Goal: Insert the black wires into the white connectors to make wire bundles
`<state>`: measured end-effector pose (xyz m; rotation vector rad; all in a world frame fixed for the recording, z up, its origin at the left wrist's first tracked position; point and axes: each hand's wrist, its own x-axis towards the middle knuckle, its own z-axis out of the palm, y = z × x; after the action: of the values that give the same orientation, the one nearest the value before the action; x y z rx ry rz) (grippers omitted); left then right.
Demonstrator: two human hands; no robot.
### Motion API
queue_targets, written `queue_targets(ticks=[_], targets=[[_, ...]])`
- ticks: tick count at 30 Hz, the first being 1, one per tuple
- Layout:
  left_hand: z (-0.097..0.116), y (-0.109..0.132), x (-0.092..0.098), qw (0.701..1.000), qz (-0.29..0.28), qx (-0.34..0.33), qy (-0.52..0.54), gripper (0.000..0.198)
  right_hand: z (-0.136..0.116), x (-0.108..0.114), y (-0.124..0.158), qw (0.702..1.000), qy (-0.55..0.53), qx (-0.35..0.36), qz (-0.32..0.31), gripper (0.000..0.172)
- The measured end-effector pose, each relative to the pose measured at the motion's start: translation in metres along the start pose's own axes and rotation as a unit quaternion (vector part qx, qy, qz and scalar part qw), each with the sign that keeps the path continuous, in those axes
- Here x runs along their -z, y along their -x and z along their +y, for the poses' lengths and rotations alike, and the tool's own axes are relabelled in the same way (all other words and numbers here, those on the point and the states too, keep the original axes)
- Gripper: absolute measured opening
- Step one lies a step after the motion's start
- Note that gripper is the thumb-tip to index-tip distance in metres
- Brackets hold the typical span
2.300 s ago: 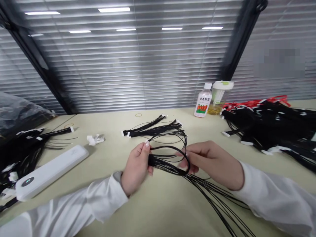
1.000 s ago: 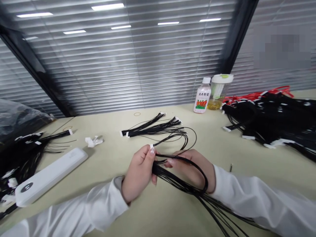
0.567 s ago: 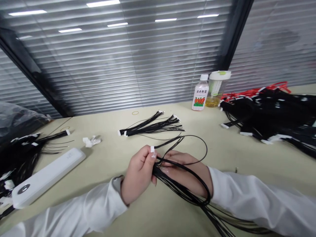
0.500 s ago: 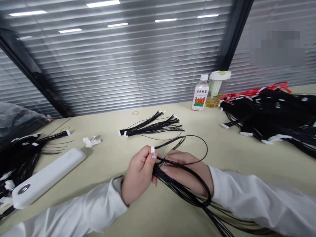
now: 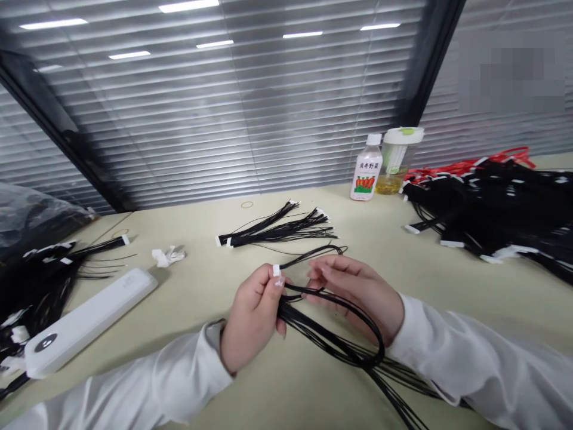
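Observation:
My left hand [image 5: 250,316] is closed on a bundle of thin black wires [image 5: 333,346] near its white connector end [image 5: 276,270], thumb and fingers pinching it. The wires loop round and trail off to the lower right. My right hand [image 5: 358,286] lies just right of the left, fingers bent together and touching the loop of wires from behind. Both sleeves are white.
Another black wire bundle [image 5: 273,230] lies further back on the beige table [image 5: 188,298]. A large heap of black wires [image 5: 496,215] fills the right side, more wires [image 5: 40,275] the left. A white flat device [image 5: 89,319], crumpled paper [image 5: 166,255], a juice bottle [image 5: 366,167] and a lidded jar [image 5: 396,160] stand around.
The large wire loop beyond my hands has been drawn in and is smaller. My right hand has lifted from under the bundle and moved slightly right; my left hand keeps its grip.

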<state>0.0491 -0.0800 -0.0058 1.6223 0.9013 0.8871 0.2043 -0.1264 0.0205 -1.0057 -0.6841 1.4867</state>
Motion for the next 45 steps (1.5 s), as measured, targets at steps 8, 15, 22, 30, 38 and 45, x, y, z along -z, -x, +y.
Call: queue_targets(ticks=[8,15,22,30,38,45], targets=[[0.000,0.002,0.000,1.000,-0.015,-0.025,0.005,0.031,0.009,0.008,0.000,0.853,0.421,0.266,-0.157,0.024],[-0.003,0.006,0.001,0.998,-0.040,-0.045,-0.012,0.030,0.013,0.008,0.002,0.803,0.496,0.281,-0.173,0.025],[0.000,0.004,0.002,0.995,-0.027,-0.043,-0.089,0.033,0.013,0.005,-0.002,0.765,0.551,0.298,-0.153,0.020],[-0.001,-0.003,0.003,0.992,0.015,-0.041,-0.118,0.035,0.006,0.002,0.001,0.680,0.643,0.307,-0.175,0.018],[-0.002,-0.002,0.002,0.995,-0.007,-0.019,-0.095,0.035,-0.001,0.003,0.000,0.671,0.639,0.298,-0.230,0.022],[-0.004,-0.002,0.003,0.996,-0.025,-0.022,-0.080,0.033,0.005,0.008,-0.001,0.723,0.595,0.279,-0.213,0.025]])
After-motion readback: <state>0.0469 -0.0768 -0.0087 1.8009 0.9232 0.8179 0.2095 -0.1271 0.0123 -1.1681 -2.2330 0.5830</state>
